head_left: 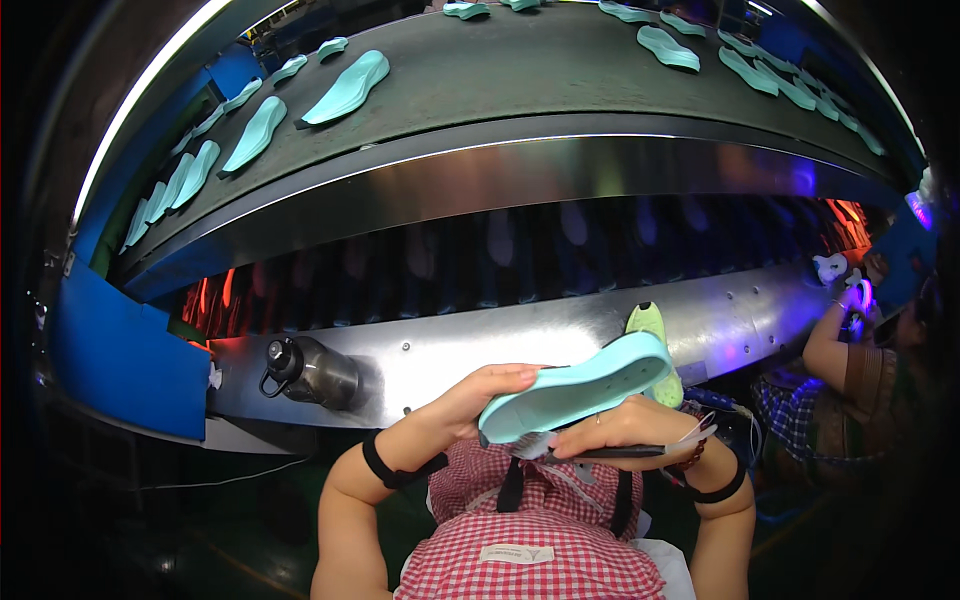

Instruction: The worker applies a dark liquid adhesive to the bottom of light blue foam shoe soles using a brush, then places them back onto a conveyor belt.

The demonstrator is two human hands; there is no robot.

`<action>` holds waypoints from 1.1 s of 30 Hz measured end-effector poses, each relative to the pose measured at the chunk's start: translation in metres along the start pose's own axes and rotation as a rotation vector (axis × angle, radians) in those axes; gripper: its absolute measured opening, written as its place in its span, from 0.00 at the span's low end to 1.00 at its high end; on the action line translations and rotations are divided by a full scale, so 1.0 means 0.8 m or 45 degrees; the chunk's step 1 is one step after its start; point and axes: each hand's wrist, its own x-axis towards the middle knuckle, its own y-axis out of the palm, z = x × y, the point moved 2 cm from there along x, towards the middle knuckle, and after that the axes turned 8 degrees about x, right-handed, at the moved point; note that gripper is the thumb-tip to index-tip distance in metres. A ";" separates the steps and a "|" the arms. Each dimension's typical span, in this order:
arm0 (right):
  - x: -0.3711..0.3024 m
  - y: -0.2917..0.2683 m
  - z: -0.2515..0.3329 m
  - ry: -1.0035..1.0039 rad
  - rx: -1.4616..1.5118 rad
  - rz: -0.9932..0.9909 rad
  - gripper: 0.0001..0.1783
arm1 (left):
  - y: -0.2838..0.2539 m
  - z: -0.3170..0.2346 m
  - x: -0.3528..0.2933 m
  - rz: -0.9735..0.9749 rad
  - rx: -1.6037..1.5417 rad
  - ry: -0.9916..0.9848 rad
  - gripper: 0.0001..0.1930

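– Turquoise sole point(585, 388): where?
– Held up between both hands and the steel ledge point(430, 350), above the apron point(530, 520). Left hand point(485, 393) pinches its left end, thumb on the upper rim.
– Right hand point(622, 425)?
– Closed round a brush point(620, 452); bristles at the near edge, can't tell if touching.
– Nearby?
– Yellow-green shoe piece point(648, 321) behind, dark bottle point(328, 373) on the ledge at left, more soles point(347, 88) on the belt point(500, 85).

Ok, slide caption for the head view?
Left hand holds a curved turquoise shoe sole; right hand holds a slim black-handled brush beside it.
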 end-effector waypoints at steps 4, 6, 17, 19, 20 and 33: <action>-0.006 -0.006 -0.003 0.102 0.111 -0.129 0.13 | 0.001 -0.001 -0.005 0.004 -0.041 -0.054 0.23; -0.010 -0.003 -0.005 0.091 0.041 -0.032 0.13 | 0.001 0.000 -0.007 -0.012 0.023 -0.102 0.22; -0.038 -0.022 -0.003 0.302 -0.227 0.086 0.17 | -0.002 -0.001 -0.011 -0.086 0.102 -0.078 0.23; -0.043 -0.030 -0.001 0.204 -0.121 -0.087 0.18 | -0.005 0.000 -0.011 -0.085 0.069 -0.072 0.24; -0.046 -0.033 -0.005 0.275 -0.192 -0.154 0.18 | -0.005 0.001 -0.011 -0.060 0.084 -0.042 0.24; -0.015 0.004 -0.028 0.434 0.501 -0.735 0.09 | 0.010 0.015 0.016 -0.142 -0.014 0.183 0.25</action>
